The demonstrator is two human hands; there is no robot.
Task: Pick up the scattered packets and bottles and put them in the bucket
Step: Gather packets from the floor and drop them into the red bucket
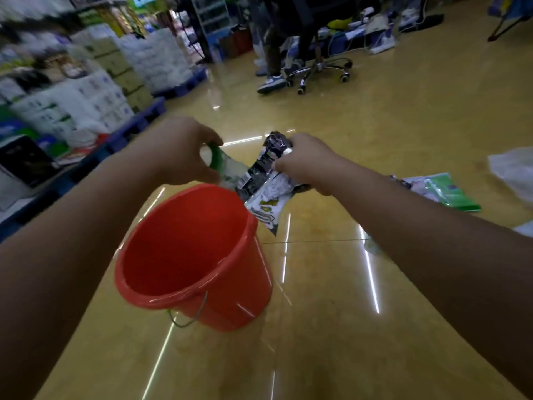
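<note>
An orange-red bucket (184, 249) with a wire handle stands on the glossy yellow floor, and nothing shows inside it. My left hand (178, 151) grips a clear bottle (227, 168) by its green cap end, just beyond the bucket's far rim. My right hand (302, 163) holds black-and-white packets (265, 192) that hang over the bucket's right rim. A green-and-white packet (444, 192) lies on the floor to the right, partly behind my right forearm.
Stacked boxes and goods on blue pallets (138, 122) line the left side. A person's legs and a wheeled office chair (317, 67) stand at the back. A white plastic bag (513, 171) lies at the right edge.
</note>
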